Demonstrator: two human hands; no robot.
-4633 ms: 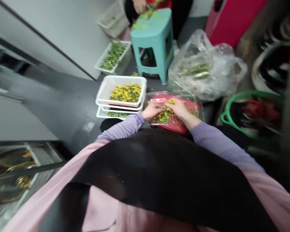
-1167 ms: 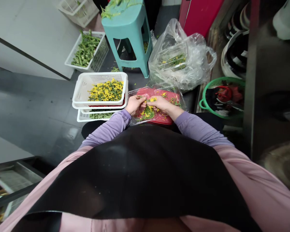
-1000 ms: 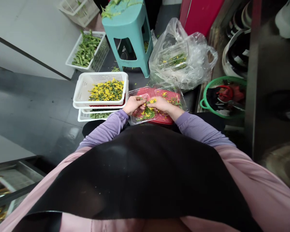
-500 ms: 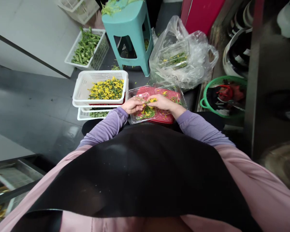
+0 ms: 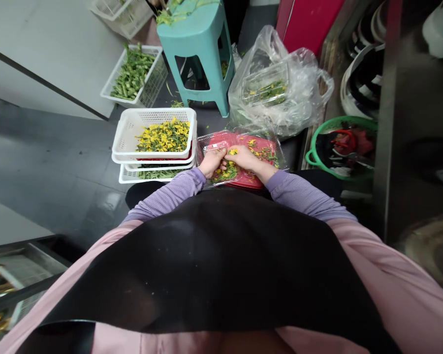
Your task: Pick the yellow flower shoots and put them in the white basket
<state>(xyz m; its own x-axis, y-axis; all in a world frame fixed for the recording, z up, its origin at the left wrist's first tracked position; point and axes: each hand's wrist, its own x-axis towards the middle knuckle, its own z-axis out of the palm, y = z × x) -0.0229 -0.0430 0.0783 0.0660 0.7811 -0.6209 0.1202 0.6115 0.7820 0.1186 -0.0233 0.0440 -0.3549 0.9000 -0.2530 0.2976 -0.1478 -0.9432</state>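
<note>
Over my lap, my left hand and my right hand meet with their fingertips together. The right fingers pinch small yellow-flowered green stems. The left fingers are closed at the same spot, and what they hold is hidden. Just below is a clear plastic clamshell box, open, with a heap of yellow flowers and green stems inside. It lies on a red tray, and more loose flowers are scattered to the right of my hands.
At left stand stacked white baskets, the top one holding yellow flowers. Behind are a basket of green stalks, a turquoise stool and a clear plastic bag with a box on it. A green basin sits at right.
My left hand has moved right and closed in against my right hand, its fingers now more curled. My right hand has shifted slightly left. The baskets and boxes stay in place.
</note>
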